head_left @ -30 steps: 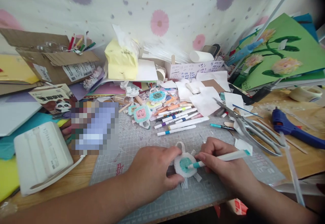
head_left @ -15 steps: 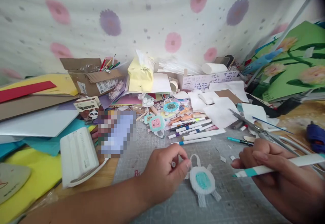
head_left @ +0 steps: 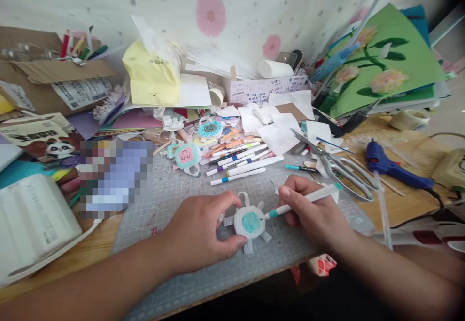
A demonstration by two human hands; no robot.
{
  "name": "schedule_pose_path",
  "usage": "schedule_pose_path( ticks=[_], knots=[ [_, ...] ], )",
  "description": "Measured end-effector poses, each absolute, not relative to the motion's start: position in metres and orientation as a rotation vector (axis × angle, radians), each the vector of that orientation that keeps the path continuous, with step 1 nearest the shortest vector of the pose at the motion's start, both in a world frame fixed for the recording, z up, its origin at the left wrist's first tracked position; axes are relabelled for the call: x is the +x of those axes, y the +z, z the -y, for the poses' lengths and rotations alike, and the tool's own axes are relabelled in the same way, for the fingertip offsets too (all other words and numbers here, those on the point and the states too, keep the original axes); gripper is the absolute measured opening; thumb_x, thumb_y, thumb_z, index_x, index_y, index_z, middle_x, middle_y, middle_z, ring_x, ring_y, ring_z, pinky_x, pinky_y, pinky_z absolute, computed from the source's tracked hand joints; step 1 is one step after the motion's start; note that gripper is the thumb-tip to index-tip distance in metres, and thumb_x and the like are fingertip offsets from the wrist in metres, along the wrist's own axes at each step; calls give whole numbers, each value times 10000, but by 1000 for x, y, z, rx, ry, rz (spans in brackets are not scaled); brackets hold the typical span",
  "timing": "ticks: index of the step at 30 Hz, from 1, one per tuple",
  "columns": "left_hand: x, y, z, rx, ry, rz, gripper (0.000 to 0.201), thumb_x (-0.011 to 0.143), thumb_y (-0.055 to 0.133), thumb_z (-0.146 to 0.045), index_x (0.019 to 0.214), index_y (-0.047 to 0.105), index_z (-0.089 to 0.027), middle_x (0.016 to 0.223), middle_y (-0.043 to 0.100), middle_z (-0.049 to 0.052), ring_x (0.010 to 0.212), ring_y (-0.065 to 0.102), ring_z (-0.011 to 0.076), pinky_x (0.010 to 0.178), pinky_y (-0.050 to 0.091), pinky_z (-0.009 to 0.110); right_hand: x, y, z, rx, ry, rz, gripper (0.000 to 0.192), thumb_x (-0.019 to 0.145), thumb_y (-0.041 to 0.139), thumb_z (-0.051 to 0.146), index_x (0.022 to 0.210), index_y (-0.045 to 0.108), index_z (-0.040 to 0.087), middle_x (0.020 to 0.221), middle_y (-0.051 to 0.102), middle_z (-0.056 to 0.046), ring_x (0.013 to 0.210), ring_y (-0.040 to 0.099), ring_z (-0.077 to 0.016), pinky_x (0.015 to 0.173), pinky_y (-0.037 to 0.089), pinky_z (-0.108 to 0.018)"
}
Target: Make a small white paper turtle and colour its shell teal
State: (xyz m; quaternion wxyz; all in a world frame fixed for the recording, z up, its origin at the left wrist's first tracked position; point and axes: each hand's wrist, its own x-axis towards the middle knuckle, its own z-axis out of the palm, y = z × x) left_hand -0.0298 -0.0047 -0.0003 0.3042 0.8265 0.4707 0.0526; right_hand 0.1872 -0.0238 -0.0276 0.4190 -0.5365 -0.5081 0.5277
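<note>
Down on the grey mat [head_left: 174, 195], near its front edge, lies a small white felt piece [head_left: 248, 222] with a teal patch in the middle and short tabs and a loop sticking out round it. Pinned flat by the left hand [head_left: 198, 231]: thumb under the lower edge, fingertips [head_left: 232, 199] curled over the upper left side beside the loop, probably so the soft piece cannot slide or turn under a pen tip. Left grip closed lightly on the piece's left rim, teal patch left bare. Held in the right hand [head_left: 312, 212], a white marker [head_left: 303, 200] with teal bands, pinched as for writing, shaft slanting up and to the right, tip lowered to the piece's right edge, touching or just short of it; cannot tell which. Right grip closed on the marker, heel of the hand resting on the mat, likely for steadiness. So: piece between the 2 hands, against the left grip, just left of the marker tip. Farther back, a row of spare markers [head_left: 238, 166], a finished teal-and-pink piece [head_left: 187, 156] and scissors [head_left: 336, 168], all within reach; a blue glue gun [head_left: 390, 166] on the bench to the right, well apart.
</note>
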Motion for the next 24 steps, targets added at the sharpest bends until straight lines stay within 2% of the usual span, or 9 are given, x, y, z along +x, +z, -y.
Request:
schedule_pose_path(
  ticks=[5,12,24],
  knots=[
    [-26,2,6,2257,42,-1243,353,699,613,-382,1027,577,-258,746,647,-25,589,553,148,562,365,250,182,-22,25,-1386,1247,1380,322,818,569,437,615,464,211,446,504,52,426,423,-101,435,302,-224],
    [-25,3,7,2273,-16,-1250,352,728,600,-378,1058,591,-259,855,684,3,658,599,178,599,379,267,182,-24,24,-1391,1289,1369,272,807,570,342,597,458,210,442,486,60,412,400,-92,425,296,-217],
    [-27,1,7,2293,-6,-1248,346,721,600,-390,1046,595,-269,812,675,-7,650,589,171,591,380,258,180,-24,23,-1444,1250,1349,281,793,566,342,571,457,210,407,465,61,403,390,-93,422,286,-219]
  ],
)
